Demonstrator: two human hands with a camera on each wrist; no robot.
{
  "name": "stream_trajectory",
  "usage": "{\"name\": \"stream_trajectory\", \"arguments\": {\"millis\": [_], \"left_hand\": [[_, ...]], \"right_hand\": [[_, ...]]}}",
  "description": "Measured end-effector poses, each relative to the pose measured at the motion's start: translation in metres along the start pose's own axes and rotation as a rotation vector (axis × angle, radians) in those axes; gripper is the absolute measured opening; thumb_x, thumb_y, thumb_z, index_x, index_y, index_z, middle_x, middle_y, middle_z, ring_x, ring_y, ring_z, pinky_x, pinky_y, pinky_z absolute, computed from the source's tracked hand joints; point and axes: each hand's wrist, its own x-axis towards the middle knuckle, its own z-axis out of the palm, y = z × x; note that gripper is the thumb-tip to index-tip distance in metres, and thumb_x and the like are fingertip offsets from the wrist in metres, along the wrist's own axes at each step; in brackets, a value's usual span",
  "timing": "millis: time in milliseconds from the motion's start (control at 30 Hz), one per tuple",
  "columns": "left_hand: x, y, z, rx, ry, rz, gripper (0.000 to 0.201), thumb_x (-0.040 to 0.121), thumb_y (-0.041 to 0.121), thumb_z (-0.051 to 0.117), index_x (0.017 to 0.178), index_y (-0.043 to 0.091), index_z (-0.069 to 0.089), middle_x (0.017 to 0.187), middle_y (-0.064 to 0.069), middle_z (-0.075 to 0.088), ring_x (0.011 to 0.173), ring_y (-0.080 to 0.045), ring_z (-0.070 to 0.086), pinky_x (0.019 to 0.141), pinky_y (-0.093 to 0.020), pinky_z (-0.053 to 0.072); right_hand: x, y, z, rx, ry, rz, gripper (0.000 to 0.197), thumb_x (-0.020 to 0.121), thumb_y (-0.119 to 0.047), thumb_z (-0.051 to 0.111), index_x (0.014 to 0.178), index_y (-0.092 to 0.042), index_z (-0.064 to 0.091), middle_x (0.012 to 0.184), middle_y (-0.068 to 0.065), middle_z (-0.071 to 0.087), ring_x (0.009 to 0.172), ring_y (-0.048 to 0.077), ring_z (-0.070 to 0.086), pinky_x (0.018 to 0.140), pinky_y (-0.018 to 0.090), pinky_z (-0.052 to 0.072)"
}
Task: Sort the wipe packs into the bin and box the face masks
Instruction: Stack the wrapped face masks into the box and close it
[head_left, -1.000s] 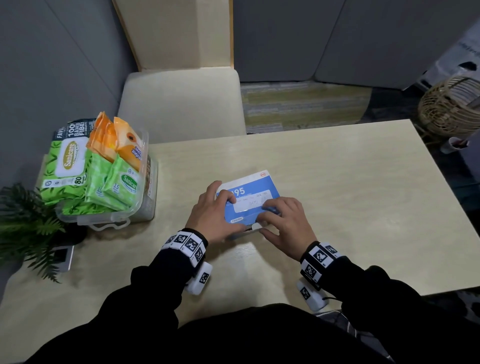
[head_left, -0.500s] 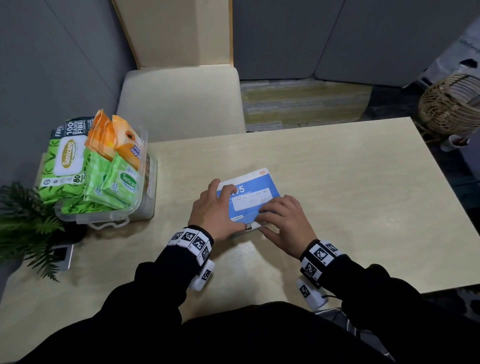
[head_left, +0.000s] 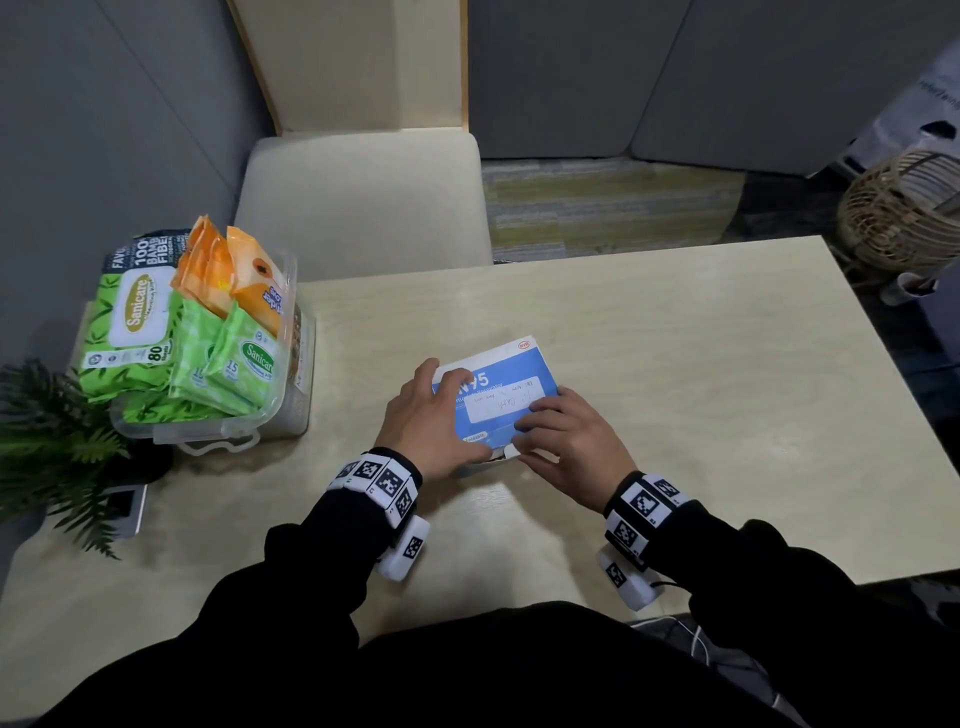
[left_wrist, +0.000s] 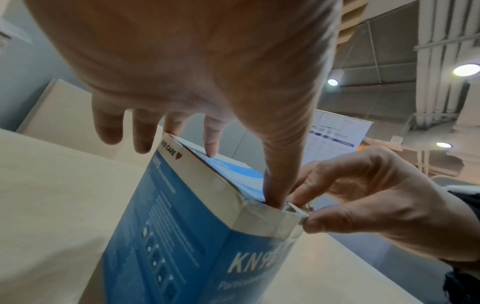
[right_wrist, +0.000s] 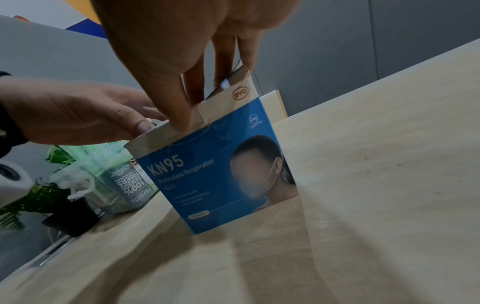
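A blue KN95 mask box (head_left: 498, 395) stands on the table (head_left: 675, 389), in front of me. My left hand (head_left: 441, 415) lies over the left of its lid, fingers straight. In the left wrist view the left hand's (left_wrist: 241, 178) thumb presses down at the near corner of the box (left_wrist: 182, 236). My right hand (head_left: 524, 434) pinches the lid's near flap between thumb and fingers, as the right hand (left_wrist: 301, 209) shows there too. The clear bin (head_left: 291, 405) at the left holds green wipe packs (head_left: 135, 322) and orange wipe packs (head_left: 234, 280).
A potted fern (head_left: 47, 447) and a small flat device (head_left: 124, 506) sit at the table's left edge, near the bin. A cream chair (head_left: 358, 202) stands beyond the far edge. A wicker basket (head_left: 904, 208) is off the far right corner.
Both hands stay on top of the mask box. The right hand's fingers have slid from the white label towards the lid's near edge. The box has not shifted.
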Motion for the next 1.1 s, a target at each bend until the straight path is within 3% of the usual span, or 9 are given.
{"name": "stream_trajectory", "arguments": {"millis": [100, 167, 300, 433, 567, 667, 867, 967, 1100], "left_hand": [[0.003, 0.004, -0.002, 0.099, -0.017, 0.008, 0.113, 0.066, 0.069, 0.077, 0.157, 0.028, 0.025, 0.165, -0.009, 0.015, 0.148, -0.031, 0.028, 0.12, -0.044, 0.026], [0.003, 0.005, -0.002, 0.087, 0.013, 0.036, 0.11, 0.066, 0.07, 0.077, 0.156, 0.026, 0.032, 0.166, -0.009, 0.016, 0.15, -0.029, 0.023, 0.121, -0.044, 0.023], [-0.007, 0.009, 0.007, -0.087, 0.245, 0.314, 0.055, 0.065, 0.058, 0.081, 0.114, 0.033, 0.07, 0.138, 0.003, 0.053, 0.127, -0.021, 0.047, 0.109, -0.045, 0.036], [-0.019, 0.012, 0.032, -0.074, 0.24, 0.459, 0.019, 0.073, 0.048, 0.07, 0.085, 0.035, 0.077, 0.1, 0.016, 0.067, 0.099, -0.018, 0.061, 0.092, -0.046, 0.042], [-0.018, 0.009, 0.041, -0.108, 0.288, 0.459, 0.018, 0.079, 0.046, 0.066, 0.084, 0.033, 0.079, 0.094, 0.016, 0.067, 0.091, -0.015, 0.058, 0.089, -0.039, 0.04], [-0.017, 0.012, 0.039, -0.078, 0.27, 0.466, 0.023, 0.079, 0.049, 0.065, 0.085, 0.03, 0.077, 0.09, 0.013, 0.065, 0.086, -0.018, 0.059, 0.084, -0.042, 0.044], [-0.02, 0.024, 0.04, 0.085, 0.237, 0.428, 0.029, 0.081, 0.054, 0.058, 0.084, 0.03, 0.075, 0.074, 0.007, 0.06, 0.073, -0.022, 0.058, 0.078, -0.036, 0.037], [-0.023, 0.033, 0.04, 0.171, 0.181, 0.395, 0.027, 0.081, 0.049, 0.052, 0.082, 0.028, 0.069, 0.069, 0.006, 0.06, 0.068, -0.024, 0.06, 0.071, -0.037, 0.041], [-0.019, 0.033, 0.035, 0.189, 0.13, 0.354, 0.016, 0.084, 0.034, 0.058, 0.097, 0.03, 0.068, 0.083, 0.006, 0.069, 0.081, -0.024, 0.066, 0.078, -0.04, 0.042]], "right_hand": [[0.0, 0.001, -0.002, 0.008, -0.062, 0.022, 0.011, 0.087, -0.024, 0.079, 0.09, -0.013, 0.076, 0.106, 0.0, 0.075, 0.103, 0.031, 0.066, 0.098, 0.047, 0.047], [0.003, 0.004, -0.004, 0.009, -0.106, 0.027, 0.011, 0.086, -0.024, 0.079, 0.091, -0.015, 0.076, 0.112, 0.001, 0.073, 0.105, 0.031, 0.064, 0.097, 0.046, 0.047], [0.008, 0.006, -0.007, 0.072, -0.131, 0.1, 0.014, 0.082, -0.028, 0.082, 0.092, -0.019, 0.079, 0.12, 0.004, 0.07, 0.107, 0.028, 0.062, 0.093, 0.043, 0.051], [0.02, 0.014, -0.022, 0.163, -0.176, 0.25, 0.045, 0.073, -0.023, 0.081, 0.117, -0.021, 0.075, 0.137, 0.006, 0.06, 0.122, 0.022, 0.051, 0.102, 0.038, 0.048], [0.052, 0.036, -0.049, 0.1, -0.396, 0.308, 0.077, 0.069, -0.032, 0.085, 0.141, -0.032, 0.059, 0.16, 0.001, 0.041, 0.146, 0.027, 0.034, 0.121, 0.039, 0.03], [0.07, 0.046, -0.053, 0.09, -0.573, 0.309, 0.094, 0.069, -0.041, 0.09, 0.152, -0.038, 0.046, 0.169, -0.002, 0.024, 0.155, 0.022, 0.017, 0.124, 0.034, 0.02], [0.078, 0.054, -0.041, 0.083, -0.659, 0.32, 0.099, 0.066, -0.048, 0.092, 0.153, -0.039, 0.043, 0.169, -0.004, 0.018, 0.149, 0.02, 0.027, 0.12, 0.036, 0.033], [0.08, 0.058, -0.042, 0.094, -0.7, 0.32, 0.101, 0.065, -0.048, 0.092, 0.152, -0.042, 0.041, 0.167, -0.01, 0.014, 0.147, 0.015, 0.03, 0.116, 0.035, 0.038], [0.084, 0.067, -0.055, 0.152, -0.777, 0.318, 0.103, 0.062, -0.044, 0.094, 0.149, -0.049, 0.041, 0.165, -0.02, 0.013, 0.146, 0.006, 0.034, 0.114, 0.033, 0.041]]}}
